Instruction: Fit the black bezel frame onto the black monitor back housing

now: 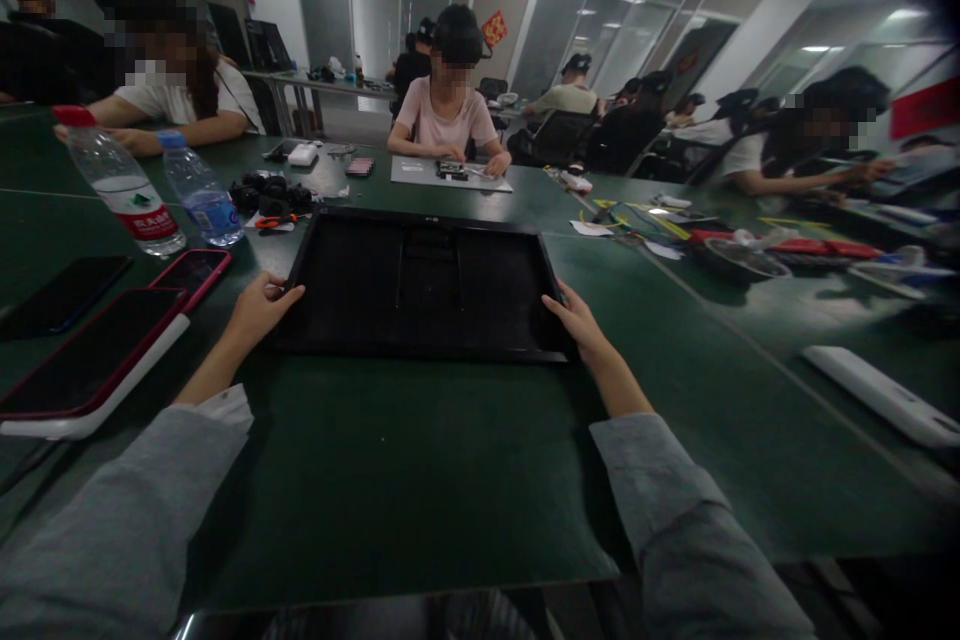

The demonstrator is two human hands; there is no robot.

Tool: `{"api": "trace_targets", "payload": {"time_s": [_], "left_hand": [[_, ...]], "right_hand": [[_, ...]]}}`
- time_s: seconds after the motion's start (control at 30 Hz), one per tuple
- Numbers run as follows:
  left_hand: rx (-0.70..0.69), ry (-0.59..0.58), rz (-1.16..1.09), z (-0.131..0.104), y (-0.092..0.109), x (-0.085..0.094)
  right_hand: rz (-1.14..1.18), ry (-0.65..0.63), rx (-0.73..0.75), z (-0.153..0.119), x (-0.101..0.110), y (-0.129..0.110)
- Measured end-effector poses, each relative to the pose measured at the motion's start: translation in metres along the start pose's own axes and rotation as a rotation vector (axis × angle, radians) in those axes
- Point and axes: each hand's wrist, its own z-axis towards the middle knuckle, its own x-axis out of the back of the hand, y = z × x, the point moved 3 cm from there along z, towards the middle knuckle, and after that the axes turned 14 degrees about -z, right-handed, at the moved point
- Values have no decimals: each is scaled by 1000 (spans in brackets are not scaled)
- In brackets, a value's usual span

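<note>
A black rectangular monitor housing (pixel 345 280), shallow like a tray with a raised rim, is held between my two hands above the green table (pixel 405 460). Small light lettering, too blurred to read, marks the middle of its far rim. My left hand (pixel 259 308) grips the left rim with the thumb on top. On the opposite side, my right hand (pixel 583 322) has its thumb over the right rim and fingers around the outer edge. Inside the housing are two upright lines and a slotted part near the far side. The undersides of my fingers are hidden.
On the left stand a red-capped bottle (pixel 124 190) and a blue-capped bottle (pixel 199 195), near several phones (pixel 94 350). Orange-handled pliers (pixel 276 221) lie behind. Rightward are loose wires (pixel 630 220) and a white bar-shaped device (pixel 881 392). A co-worker (pixel 448 115) sits opposite.
</note>
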Motion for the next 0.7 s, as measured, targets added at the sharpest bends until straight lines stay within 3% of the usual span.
{"api": "trace_targets", "payload": {"time_s": [0.13,0.53,0.7], "left_hand": [[-6,13,-4,-2,0,-2],[-102,-40,-10,0,-2,-5],[-122,-16,-83,3,-4,-3]], "right_hand": [[86,20,-127,2,-2,1],[100,102,6,2,4,0],[53,260,-49,2,21,8]]}}
